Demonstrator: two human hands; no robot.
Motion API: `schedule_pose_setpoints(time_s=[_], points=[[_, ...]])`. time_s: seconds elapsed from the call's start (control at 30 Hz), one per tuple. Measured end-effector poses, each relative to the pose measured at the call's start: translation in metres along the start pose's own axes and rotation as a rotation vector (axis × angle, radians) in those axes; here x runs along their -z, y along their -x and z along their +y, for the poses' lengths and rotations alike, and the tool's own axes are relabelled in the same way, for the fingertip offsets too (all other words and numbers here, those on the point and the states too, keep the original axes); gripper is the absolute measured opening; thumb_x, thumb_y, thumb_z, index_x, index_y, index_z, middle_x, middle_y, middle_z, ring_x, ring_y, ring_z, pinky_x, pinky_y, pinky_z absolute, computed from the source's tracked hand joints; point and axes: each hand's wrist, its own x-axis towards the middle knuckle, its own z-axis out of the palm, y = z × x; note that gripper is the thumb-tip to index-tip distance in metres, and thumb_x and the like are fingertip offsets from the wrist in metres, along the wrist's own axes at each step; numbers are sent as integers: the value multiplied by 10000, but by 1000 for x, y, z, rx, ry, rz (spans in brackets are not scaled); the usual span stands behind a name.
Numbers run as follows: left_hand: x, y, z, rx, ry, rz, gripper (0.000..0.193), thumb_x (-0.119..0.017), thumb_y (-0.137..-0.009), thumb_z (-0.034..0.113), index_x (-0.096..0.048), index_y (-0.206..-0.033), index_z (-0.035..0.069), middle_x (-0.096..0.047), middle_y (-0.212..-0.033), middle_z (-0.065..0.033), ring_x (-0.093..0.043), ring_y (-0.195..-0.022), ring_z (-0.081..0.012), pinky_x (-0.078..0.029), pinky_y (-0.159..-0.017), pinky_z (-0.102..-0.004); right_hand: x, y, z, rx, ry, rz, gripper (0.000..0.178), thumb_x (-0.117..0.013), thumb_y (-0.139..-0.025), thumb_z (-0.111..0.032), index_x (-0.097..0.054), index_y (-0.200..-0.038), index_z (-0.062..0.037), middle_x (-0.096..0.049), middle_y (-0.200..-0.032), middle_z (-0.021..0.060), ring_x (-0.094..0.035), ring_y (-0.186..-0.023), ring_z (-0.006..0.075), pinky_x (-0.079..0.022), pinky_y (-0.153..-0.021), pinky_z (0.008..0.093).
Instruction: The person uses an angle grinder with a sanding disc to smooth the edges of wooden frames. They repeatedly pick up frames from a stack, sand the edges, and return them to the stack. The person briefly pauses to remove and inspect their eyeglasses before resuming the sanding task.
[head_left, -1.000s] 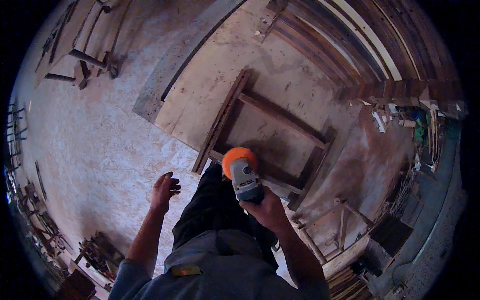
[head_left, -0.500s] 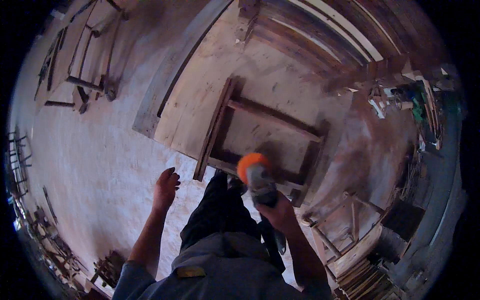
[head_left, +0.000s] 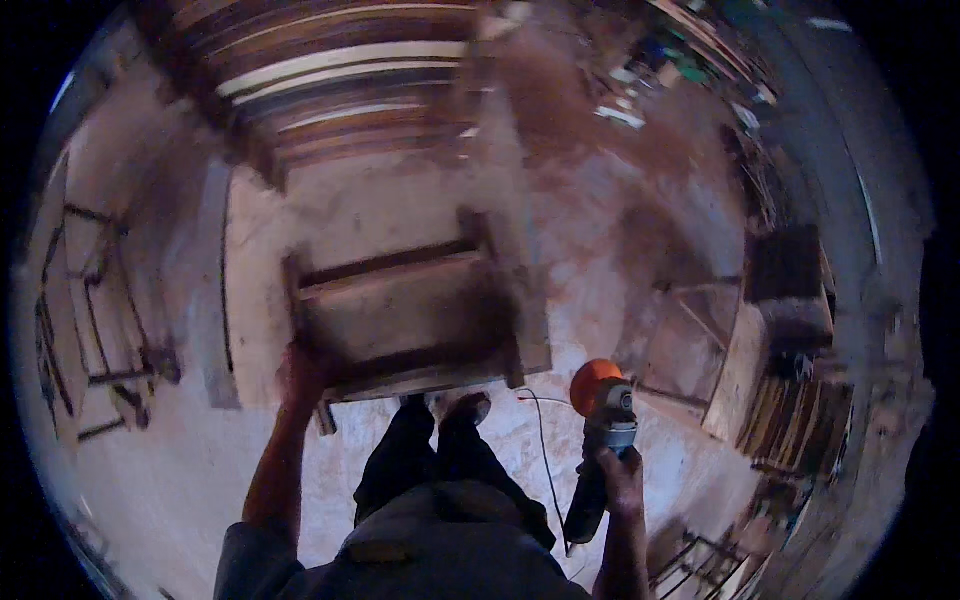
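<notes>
My right hand [head_left: 622, 480] is closed around the body of a grey and black angle grinder [head_left: 610, 430], held out to the right above the floor. An orange disc [head_left: 597, 388] sits on the grinder's head, turned up and away from me. A dark wooden frame [head_left: 395, 265] with side bars and crosspieces lies in front of my feet on a flat pale board [head_left: 380, 205]. My left hand [head_left: 303, 375] is at the frame's near left corner and seems to touch it. Motion blur hides how its fingers lie.
A thin cable [head_left: 545, 450] trails over the floor between my legs and the grinder. Long timber planks [head_left: 350, 70] are stacked beyond the board. Another wooden frame [head_left: 110, 310] stands at the left. Wood strips [head_left: 800, 420] and a dark box [head_left: 785, 265] are at the right.
The view has swung round to the right. My left hand has gone from free air to the frame's near left corner. The grinder has moved from above the frame out to the right.
</notes>
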Motion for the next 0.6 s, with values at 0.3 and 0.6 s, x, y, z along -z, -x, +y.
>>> schedule_pose_setpoints(time_s=[0.3,0.6], points=[[2,-35,-28,39,867,-295,287,-726,-786,222,-520,-949,108,-414,-612,14,-444,-503,-117,-434,-452,-329,64,12,80,-16,-291,146,421,-680,-845,-331,-570,-1046,23,-620,-807,86,-638,-663,194,-541,-600,337],[-27,-20,-94,-49,958,-100,262,-668,-837,361,-531,-876,141,-454,-690,14,-465,-601,-143,-397,-513,-337,178,7,124,-5,-327,99,418,-729,-824,-320,-619,-1074,-3,-639,-854,36,-582,-747,127,-489,-696,301]])
